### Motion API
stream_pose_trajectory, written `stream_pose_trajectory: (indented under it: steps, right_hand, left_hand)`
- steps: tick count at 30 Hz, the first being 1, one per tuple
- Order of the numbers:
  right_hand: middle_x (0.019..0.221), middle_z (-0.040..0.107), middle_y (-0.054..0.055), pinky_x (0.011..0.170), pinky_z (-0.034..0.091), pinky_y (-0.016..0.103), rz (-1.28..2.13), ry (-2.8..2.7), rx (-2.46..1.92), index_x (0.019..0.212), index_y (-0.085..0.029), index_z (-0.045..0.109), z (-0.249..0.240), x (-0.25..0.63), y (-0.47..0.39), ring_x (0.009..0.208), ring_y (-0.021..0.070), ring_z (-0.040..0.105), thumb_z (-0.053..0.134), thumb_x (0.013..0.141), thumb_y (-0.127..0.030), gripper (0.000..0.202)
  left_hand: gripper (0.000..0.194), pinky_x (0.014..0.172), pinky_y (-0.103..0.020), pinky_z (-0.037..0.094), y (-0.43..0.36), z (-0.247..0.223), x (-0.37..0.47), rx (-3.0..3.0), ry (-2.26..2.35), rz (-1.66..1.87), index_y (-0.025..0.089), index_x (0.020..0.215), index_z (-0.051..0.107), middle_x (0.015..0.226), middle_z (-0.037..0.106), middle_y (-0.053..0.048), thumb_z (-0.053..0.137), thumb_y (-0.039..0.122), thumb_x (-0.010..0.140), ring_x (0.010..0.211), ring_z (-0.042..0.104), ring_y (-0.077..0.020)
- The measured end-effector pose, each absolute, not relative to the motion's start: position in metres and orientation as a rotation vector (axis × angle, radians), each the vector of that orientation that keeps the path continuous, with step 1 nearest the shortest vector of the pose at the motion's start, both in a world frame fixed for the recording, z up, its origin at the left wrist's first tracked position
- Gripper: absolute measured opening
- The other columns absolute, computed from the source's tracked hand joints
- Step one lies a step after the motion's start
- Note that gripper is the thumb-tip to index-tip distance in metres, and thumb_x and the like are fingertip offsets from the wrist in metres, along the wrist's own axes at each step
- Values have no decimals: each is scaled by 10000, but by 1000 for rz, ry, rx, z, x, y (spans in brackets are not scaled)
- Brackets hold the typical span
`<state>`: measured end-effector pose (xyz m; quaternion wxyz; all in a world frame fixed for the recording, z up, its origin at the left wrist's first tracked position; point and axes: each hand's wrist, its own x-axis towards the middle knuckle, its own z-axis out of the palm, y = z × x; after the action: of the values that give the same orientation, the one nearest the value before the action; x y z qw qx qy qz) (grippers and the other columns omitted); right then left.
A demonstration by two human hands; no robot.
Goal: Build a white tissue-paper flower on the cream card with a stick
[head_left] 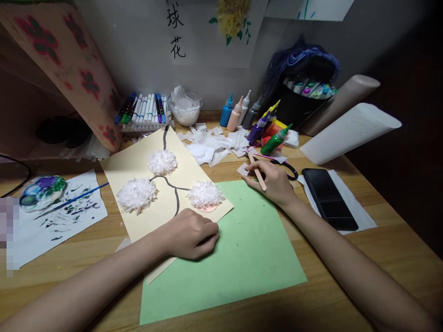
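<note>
The left hand [194, 234] is curled closed over the lower edge of the cream sheet [133, 161], hiding part of it and of the green sheet [256, 258] beneath; whether the palm holds anything cannot be seen. The right hand [275, 183] grips a wooden stick [258, 174], fingertips at a small paper square [242, 169]. The cream sheet's three white flowers lie beyond and left of the left hand. The wall sheet [207, 50], cut off above, reads "球花"

wooden table [374, 263] | green sheet [256, 249] | black case on white paper [367, 219] | painted paper [86, 207] | glue bottles [227, 110]
</note>
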<state>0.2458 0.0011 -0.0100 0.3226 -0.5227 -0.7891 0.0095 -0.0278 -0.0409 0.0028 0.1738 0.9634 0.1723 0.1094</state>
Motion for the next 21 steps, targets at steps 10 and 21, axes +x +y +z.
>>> stream_pose_trajectory:
  steps: [10,21]
  right_hand:
    - [782,669,26,655,530,263,673,-1522,-1294,756,-197,562,3,210,-29,755,168,666,682,752,-262,136]
    - [805,664,22,700,542,254,1252,-1500,-1036,806,-195,548,4,182,-62,738,130,653,714,723,-189,185]
  left_hand:
    - [175,458,-213,300,-42,5,-29,2517,579,507,183,714,473,490,501,57,414,213,876,420,423,-73]
    - [74,471,-172,298,-44,3,-27,2359,859,701,182,871,544,493,476,88,496,239,872,428,408,-47]
